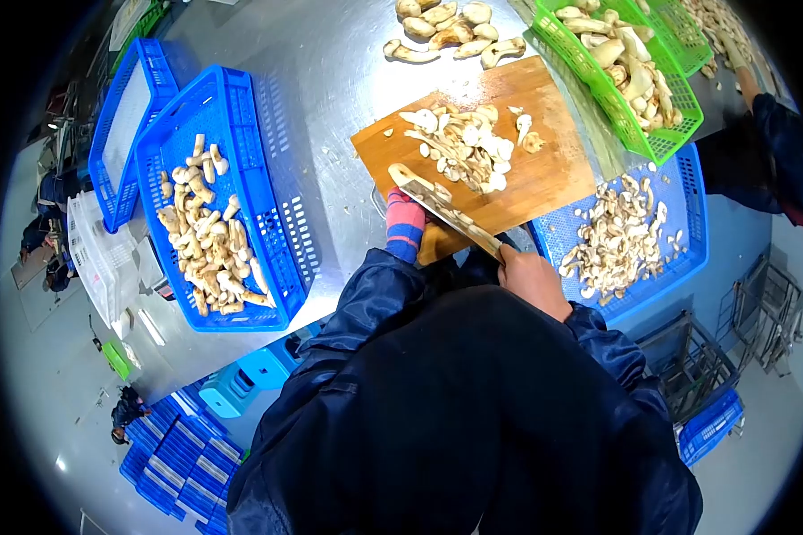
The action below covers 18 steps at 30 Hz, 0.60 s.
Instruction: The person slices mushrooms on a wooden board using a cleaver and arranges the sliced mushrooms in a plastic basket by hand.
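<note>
My left hand (405, 223), in a pink and blue striped glove, is closed on a pale, long-stemmed mushroom (402, 173) at the near left edge of the wooden cutting board (553, 178). My right hand (533, 280) grips the handle of a knife (455, 219). The blade lies slantwise against that mushroom, with bits stuck along it. A heap of sliced mushrooms (473, 147) covers the middle of the board. My left fingertips are partly hidden by the blade and the mushroom.
Whole mushrooms (451, 34) lie beyond the board. A green basket (658, 147) of mushrooms stands at far right; a blue crate (700, 201) holding slices is below it. Another blue crate (266, 192) with mushrooms stands left. A co-worker's sleeve (781, 143) shows at right.
</note>
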Available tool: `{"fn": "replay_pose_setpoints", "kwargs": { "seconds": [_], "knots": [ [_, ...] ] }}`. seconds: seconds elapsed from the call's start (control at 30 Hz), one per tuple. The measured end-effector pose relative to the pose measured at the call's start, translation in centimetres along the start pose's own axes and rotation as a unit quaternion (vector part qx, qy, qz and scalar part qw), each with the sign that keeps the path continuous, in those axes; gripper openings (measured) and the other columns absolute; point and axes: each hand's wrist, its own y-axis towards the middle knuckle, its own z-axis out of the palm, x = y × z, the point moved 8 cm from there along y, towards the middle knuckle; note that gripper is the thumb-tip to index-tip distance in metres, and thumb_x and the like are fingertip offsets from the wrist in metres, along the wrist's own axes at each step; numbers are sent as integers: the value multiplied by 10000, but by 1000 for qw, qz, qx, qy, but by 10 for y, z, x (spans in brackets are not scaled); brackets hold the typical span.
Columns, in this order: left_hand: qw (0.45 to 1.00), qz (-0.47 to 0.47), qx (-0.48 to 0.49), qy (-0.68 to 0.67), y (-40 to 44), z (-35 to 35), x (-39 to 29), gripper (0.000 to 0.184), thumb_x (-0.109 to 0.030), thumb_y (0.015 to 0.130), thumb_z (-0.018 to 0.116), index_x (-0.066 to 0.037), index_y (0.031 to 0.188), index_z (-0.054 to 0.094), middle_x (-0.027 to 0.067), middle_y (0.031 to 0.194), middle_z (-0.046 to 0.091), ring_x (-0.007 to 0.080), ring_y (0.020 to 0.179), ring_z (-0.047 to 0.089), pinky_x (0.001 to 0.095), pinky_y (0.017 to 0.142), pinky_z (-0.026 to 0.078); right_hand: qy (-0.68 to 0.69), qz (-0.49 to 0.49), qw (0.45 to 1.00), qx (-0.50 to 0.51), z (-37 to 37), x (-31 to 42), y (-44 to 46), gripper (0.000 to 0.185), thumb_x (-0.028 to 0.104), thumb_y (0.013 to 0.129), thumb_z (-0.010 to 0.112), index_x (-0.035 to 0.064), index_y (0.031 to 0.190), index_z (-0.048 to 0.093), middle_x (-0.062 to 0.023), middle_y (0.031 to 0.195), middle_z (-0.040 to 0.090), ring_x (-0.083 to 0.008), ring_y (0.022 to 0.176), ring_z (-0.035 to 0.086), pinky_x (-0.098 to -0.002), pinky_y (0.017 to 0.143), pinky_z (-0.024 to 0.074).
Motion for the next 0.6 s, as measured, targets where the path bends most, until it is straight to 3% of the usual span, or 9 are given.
{"fn": "replay_pose_setpoints", "kwargs": {
  "seconds": [0.03,0.13,0.33,0.47,0.53,0.57,0.6],
  "knots": [
    [997,-64,-18,-44,-10,-2,-7,311,-63,774,580,-3,1052,453,142,925,615,246,778,623,327,661,511,-5,-9,1000,-12,2,1,3,159,101,780,476,-11,850,564,-239,674,586,-391,648,591,-473,599,473],
    [981,-74,-18,-181,-27,1,-36,284,-63,776,576,-3,1032,467,145,911,607,231,727,622,334,568,529,8,-6,1000,-23,2,4,9,169,97,780,464,-22,822,577,-245,674,590,-392,646,598,-473,596,479],
    [992,-84,-31,-86,-28,-1,-37,294,-80,785,581,-7,1045,465,134,905,601,208,704,614,317,556,533,52,-30,998,-24,20,8,37,144,106,768,496,-5,774,589,-237,688,576,-408,693,573,-471,632,454],
    [979,-77,1,-189,-31,3,-34,295,-94,787,577,-29,1056,473,108,900,604,202,685,617,301,544,528,44,-134,986,-89,61,3,95,217,155,760,498,-36,737,597,-261,712,587,-420,704,585,-483,659,469],
    [956,-94,39,-275,-35,-6,-27,281,-112,801,555,-53,1066,482,81,871,613,197,640,624,276,485,510,52,-74,994,-53,43,2,99,234,170,761,508,-43,742,603,-271,721,585,-422,709,582,-483,671,466],
    [921,-108,74,-368,-41,-12,-24,329,-103,801,544,-70,1124,489,81,941,618,205,708,632,282,529,517,55,-44,997,-35,36,-2,100,242,177,762,514,-46,745,606,-275,726,584,-423,712,581,-483,677,465],
    [885,-100,123,-438,-47,-21,-28,395,-103,798,542,-65,1184,468,101,1061,589,242,895,604,345,714,518,84,-63,993,-62,37,-9,102,254,194,765,525,-42,737,616,-271,732,588,-420,716,579,-477,703,463]
  ]
}}
